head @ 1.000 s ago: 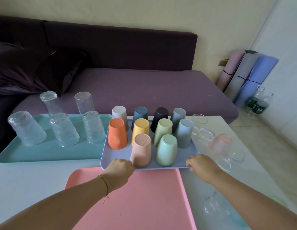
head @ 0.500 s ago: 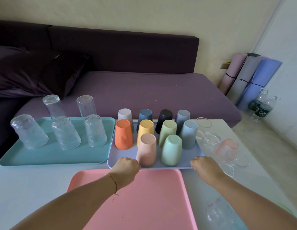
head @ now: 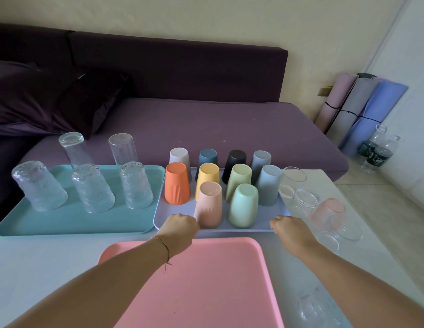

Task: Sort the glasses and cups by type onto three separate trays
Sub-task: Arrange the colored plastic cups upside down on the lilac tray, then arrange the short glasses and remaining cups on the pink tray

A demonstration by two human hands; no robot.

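Left hand [head: 180,229] and right hand [head: 290,229] curl on the near rim of the purple tray [head: 161,216], which I hold level on the table. Ten cups [head: 241,205] stand inverted on it. Teal tray [head: 71,221] with glasses [head: 92,188] sits just left; pink tray [head: 206,280] lies nearest me.

Both bare arms reach forward from the near edge of the table [head: 40,268], the left forearm coming in from the lower left, the right from the lower right, so that they converge a little toward the middle. The left hand [head: 180,229] lies knuckles up, its fingers curled down over the near edge of the lilac tray [head: 253,230], close to that tray's near left corner. A thin cord bracelet [head: 162,245] circles the left wrist, a loose end hanging. The right hand [head: 290,230] mirrors it, back upward, fingers folded over the same edge by the near right corner. Both wrists run straight.
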